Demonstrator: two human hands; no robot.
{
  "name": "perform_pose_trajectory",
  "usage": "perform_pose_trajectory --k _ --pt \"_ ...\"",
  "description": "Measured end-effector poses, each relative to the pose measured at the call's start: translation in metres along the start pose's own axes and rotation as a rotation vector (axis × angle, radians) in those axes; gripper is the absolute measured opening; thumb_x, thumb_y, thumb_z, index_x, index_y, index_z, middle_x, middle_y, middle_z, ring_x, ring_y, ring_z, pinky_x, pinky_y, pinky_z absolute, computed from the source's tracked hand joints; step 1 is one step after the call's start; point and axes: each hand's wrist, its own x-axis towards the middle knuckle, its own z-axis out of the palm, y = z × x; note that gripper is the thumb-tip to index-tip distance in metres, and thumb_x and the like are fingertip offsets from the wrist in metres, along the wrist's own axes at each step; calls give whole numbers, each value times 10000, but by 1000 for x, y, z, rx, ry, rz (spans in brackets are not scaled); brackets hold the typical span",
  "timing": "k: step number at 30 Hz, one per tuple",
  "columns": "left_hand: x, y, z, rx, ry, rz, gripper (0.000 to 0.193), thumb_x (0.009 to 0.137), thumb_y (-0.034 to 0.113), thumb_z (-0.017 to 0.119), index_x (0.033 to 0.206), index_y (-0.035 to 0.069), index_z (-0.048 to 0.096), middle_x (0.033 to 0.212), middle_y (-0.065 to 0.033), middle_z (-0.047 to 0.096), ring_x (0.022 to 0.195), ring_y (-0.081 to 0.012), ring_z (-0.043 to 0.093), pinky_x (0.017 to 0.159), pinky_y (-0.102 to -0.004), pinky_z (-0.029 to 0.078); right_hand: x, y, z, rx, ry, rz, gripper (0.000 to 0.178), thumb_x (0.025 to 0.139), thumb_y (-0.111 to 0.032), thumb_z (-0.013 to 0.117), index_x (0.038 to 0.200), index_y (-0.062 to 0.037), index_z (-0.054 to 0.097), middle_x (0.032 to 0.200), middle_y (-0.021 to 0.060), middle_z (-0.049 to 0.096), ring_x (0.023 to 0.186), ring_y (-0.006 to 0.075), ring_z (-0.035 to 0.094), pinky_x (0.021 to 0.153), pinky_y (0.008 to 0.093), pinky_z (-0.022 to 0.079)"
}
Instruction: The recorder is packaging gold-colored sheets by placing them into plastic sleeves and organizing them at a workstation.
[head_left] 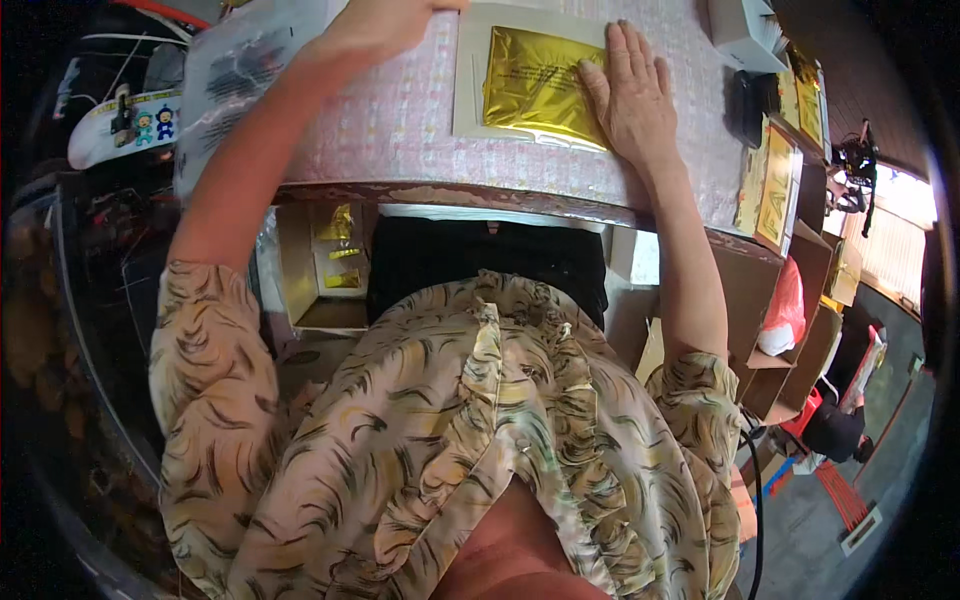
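A shiny gold foil packet [545, 85] with small dark print lies on a pale, cream-coloured sheet [468, 100] on the table. My right hand [638, 105] rests flat along the packet's right side, fingers stretched out and the thumb touching its edge. Past the sheet's upper left corner is my left hand [375, 30], cut by the top of the picture. Only a fingertip or thumb reaches toward that corner; the other fingers are out of sight, so its grip is hidden.
A pink-and-white checked cloth under clear plastic covers the table [370, 140]. To the right stand a white box [745, 35], a black object [743, 108] and yellow-printed boxes [775, 190]. Below the table edge, an open carton [298, 255] holds gold packets. Clear plastic bags [235, 85] lie left.
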Motion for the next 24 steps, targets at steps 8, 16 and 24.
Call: perform_pose_trajectory --k 8,16,24 --pt "39 87 22 213 -281 -236 679 991 445 457 1479 -6 316 1525 -216 342 1429 -355 298 1179 -459 211 7 -17 -27 62 -127 72 669 983 -413 474 1462 31 330 1495 244 377 1404 380 340 1150 524 250" --pt "47 70 22 101 -491 -477 629 1016 431 391 1496 30 320 1561 -157 311 1461 -321 248 1185 -482 168 6 -13 -35 41 -182 55 653 983 -397 475 1467 17 332 1506 219 374 1400 379 342 1136 560 248" --pt "32 81 13 278 -482 -658 532 1023 343 387 1481 72 374 1540 -137 360 1427 -335 307 1164 -478 216 5 -5 -38 184 -148 114 551 1015 -302 426 1457 20 360 1484 225 406 1398 364 354 1147 523 248"
